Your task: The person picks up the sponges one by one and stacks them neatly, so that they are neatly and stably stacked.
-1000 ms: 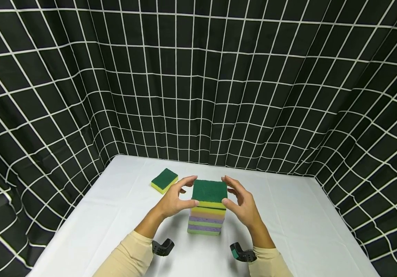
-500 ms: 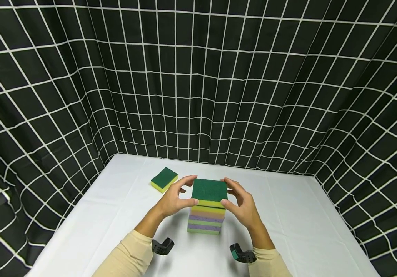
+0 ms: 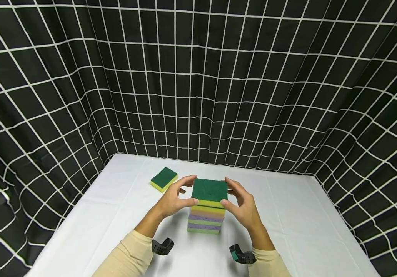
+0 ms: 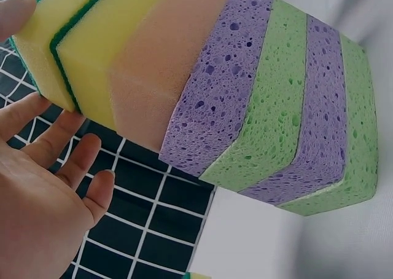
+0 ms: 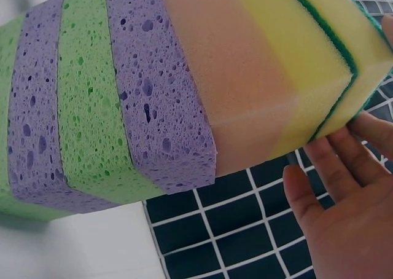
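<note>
Several sponges form an upright stack (image 3: pixel 205 221) on the white table, green and purple porous ones below, then a peach layer and two yellow ones. The topmost is a yellow sponge (image 3: pixel 210 189) with a dark green scouring face turned up. My left hand (image 3: pixel 173 199) holds its left corners, thumb in front and index finger behind. At the right corners my right hand (image 3: pixel 244 202) grips the same sponge in the same way. Both wrist views show fingertips touching the upper yellow sponge (image 4: pixel 46 51), while the remaining fingers (image 5: pixel 301 193) stay beside the stack.
Another yellow sponge (image 3: pixel 164 177) with a green top lies flat on the table (image 3: pixel 125 215), behind and left of the stack. A black curtain (image 3: pixel 205 84) with white grid lines surrounds the table's back and sides.
My right index fingertip has shifted slightly outward along the top sponge's back corner. Otherwise the hands and stack stay practically still; the view tilts a tiny bit.
</note>
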The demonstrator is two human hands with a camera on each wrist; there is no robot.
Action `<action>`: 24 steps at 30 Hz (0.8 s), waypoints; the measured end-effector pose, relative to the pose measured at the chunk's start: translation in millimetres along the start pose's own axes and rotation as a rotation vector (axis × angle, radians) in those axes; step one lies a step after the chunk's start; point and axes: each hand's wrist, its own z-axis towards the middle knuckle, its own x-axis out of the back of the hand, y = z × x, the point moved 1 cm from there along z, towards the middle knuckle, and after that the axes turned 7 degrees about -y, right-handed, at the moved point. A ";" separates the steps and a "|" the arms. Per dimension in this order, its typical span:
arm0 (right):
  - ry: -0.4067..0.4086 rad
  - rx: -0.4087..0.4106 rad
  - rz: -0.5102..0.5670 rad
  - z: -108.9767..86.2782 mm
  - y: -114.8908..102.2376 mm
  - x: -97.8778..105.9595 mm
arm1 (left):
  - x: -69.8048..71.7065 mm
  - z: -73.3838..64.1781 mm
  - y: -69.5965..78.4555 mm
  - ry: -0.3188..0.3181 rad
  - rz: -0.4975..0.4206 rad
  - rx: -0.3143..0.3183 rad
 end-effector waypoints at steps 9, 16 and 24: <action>0.002 0.017 0.001 3.4 -15.7 -2.9 | -0.2 -1.0 0.8 0.001 -0.004 0.005; 0.002 0.026 0.002 7.0 -31.1 -4.4 | 3.5 -2.8 -0.1 0.013 -0.013 -0.026; -0.004 -0.006 0.003 7.4 -30.7 -3.0 | 20.1 -8.3 37.1 0.187 -0.044 -0.095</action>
